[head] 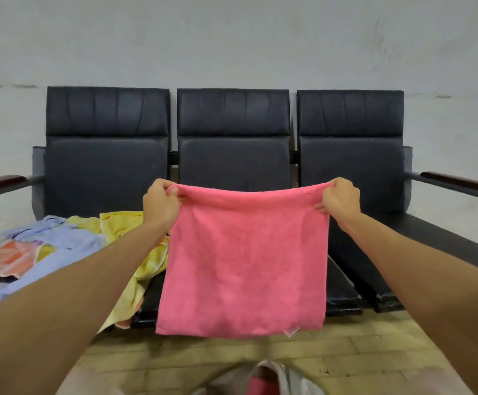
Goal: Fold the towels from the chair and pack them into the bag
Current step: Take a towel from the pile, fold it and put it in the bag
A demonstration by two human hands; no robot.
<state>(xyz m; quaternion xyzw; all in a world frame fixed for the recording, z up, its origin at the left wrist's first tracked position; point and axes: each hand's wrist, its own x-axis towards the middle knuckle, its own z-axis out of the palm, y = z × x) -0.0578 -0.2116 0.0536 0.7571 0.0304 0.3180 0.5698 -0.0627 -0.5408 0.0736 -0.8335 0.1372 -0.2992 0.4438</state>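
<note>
Before the far black three-seat chair (233, 155) hangs a spread pink towel (243, 263), other towels (69, 243) heaped on the left seat, a bag (286, 380) on the near floor, the left hand (161, 203) and right hand (341, 199) grasping its top corners in curled fingers (173, 192).

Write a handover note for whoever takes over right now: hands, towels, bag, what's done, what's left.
Hands: left hand and right hand each pinch a top corner of the pink towel, hanging spread in front of the chair.
A pile of loose towels lies on the left seat.
The bag sits open on the floor below, something pink already inside.
Left: fold this towel, pack it, then the pile.
</note>
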